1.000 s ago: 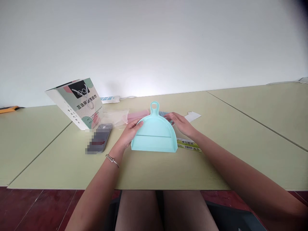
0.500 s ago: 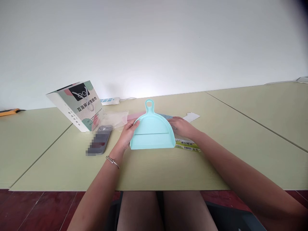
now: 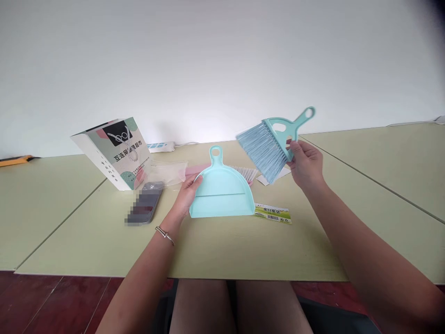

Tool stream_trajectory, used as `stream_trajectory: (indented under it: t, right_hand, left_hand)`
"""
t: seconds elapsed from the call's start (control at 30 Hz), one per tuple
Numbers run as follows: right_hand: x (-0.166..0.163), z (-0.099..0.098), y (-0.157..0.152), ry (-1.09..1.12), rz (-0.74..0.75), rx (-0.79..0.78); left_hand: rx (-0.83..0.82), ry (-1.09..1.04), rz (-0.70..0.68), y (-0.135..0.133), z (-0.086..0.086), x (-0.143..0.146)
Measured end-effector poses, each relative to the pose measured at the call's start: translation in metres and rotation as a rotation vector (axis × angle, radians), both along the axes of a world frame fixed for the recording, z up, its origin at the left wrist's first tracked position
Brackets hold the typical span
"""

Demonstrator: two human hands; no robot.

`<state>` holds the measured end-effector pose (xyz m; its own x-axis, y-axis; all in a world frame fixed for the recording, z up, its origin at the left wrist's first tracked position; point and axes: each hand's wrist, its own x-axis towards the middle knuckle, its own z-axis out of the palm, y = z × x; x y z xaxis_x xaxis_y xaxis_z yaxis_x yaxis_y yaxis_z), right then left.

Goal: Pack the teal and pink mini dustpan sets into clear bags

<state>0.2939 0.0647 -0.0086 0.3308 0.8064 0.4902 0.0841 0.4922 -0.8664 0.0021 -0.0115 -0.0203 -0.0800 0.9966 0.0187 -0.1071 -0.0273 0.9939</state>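
Note:
My left hand (image 3: pixel 188 194) grips the left edge of a mint-green dustpan (image 3: pixel 222 185), thumb on its front, handle pointing up. At the right, my right hand (image 3: pixel 306 163) is closed on a matching hand brush (image 3: pixel 273 141). The brush is raised and tilted, its blue-grey bristles (image 3: pixel 261 150) toward the lower left and its looped handle toward the upper right. Behind the dustpan lies something pink (image 3: pixel 198 169), partly hidden, and pale bristles (image 3: pixel 243 173) show past the pan's right edge. A green and yellow printed card (image 3: pixel 273 214) rests on the table by the pan's lower right corner.
A printed paper bag (image 3: pixel 118 153) leans at the left, with a phone (image 3: pixel 146 204) in front and clear plastic wrapping (image 3: pixel 167 172) beside it. A power strip (image 3: pixel 162 147) lies by the wall. A white paper piece (image 3: pixel 278 177) sits below the brush; an orange object (image 3: pixel 15 161) is far left.
My right hand has brought the brush out from behind the dustpan, up and to the right. The left hand and dustpan have barely moved. Pale bristles and more of the card now show.

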Motion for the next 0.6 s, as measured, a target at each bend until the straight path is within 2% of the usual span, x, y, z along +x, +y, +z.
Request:
stream_trajectory:
  t: [0.13,0.27,0.33,0.47,0.6]
  right_hand:
    - [-0.032,0.007,-0.025,-0.214,0.307,-0.114]
    - [-0.059,-0.001,-0.047,-0.428,0.454,-0.168]
    - [-0.066,-0.007,-0.053,-0.488,0.449,-0.177]
    - [-0.074,-0.015,-0.061,-0.564,0.325,-0.170]
    - [-0.082,-0.015,-0.067,-0.657,0.209,-0.023]
  left_hand:
    - [-0.035,0.003,0.037,0.002,-0.005,0.000]
    - [-0.032,0.001,0.020,0.003,-0.008,0.001]
    - [-0.045,0.009,0.003,0.003,-0.007,0.001]
    - [-0.092,0.052,-0.053,-0.001,-0.003,0.005]
    - [-0.085,0.135,-0.157,-0.008,0.000,0.012]
